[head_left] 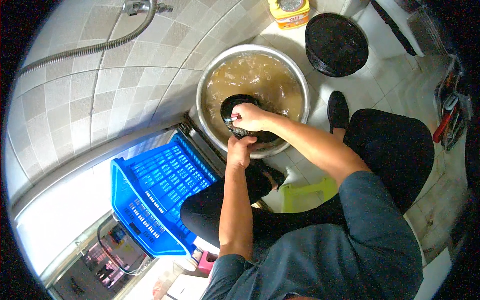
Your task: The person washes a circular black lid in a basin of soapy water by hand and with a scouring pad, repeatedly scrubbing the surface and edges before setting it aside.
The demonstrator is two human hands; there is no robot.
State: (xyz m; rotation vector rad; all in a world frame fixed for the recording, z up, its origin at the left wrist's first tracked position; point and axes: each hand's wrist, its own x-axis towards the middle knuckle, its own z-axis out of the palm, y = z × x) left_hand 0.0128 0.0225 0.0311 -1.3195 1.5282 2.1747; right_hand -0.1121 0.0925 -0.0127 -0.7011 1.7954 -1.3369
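A round black dish (228, 104) is tilted over the near left part of a large metal basin (200, 95) of cloudy brown water (255, 75). My left hand (241, 151) grips the dish's near rim, with the thumb over the edge. My right hand (249, 116) is closed above the dish's inner face, around a small tool (231, 119) with a pale and red end showing. Its kind cannot be made out, and the fist hides most of it. Greyish, speckled matter lies on the dish just below that fist.
A blue slatted plastic basket (145, 200) stands at the left by my knee. Beyond the basin are a yellow container (290, 14) and a round black stack (336, 45). A lime-green stool (305, 196) is below me. A metal hose (95, 48) runs along the tiled wall.
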